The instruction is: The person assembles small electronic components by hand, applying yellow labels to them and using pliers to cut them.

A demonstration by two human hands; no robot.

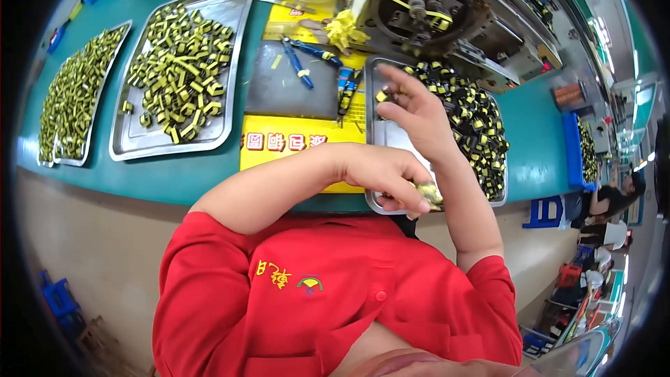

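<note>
My left hand (391,176) reaches across in front of my body with its fingers curled around several small yellow-and-black taped coils (427,195), partly hidden by the fingers. My right hand (417,113) is raised over the left side of the right metal tray (380,132), index finger and thumb apart. In the gap between them shows a single yellow-and-black coil (383,93); whether the thumb touches it I cannot tell. Many similar coils (481,129) fill the tray's right part. Just beyond my right hand stands a winding machine (419,10) with yellow tape running to it.
Left of me are a metal tray (120,146) of yellow-taped coils and another heaped tray (87,91). A grey mat (293,98) on a yellow sheet (279,129) holds blue-handled tweezers or pliers (299,66) and cutters (347,91). A blue bin (574,143) stands at right. Co-workers sit far right.
</note>
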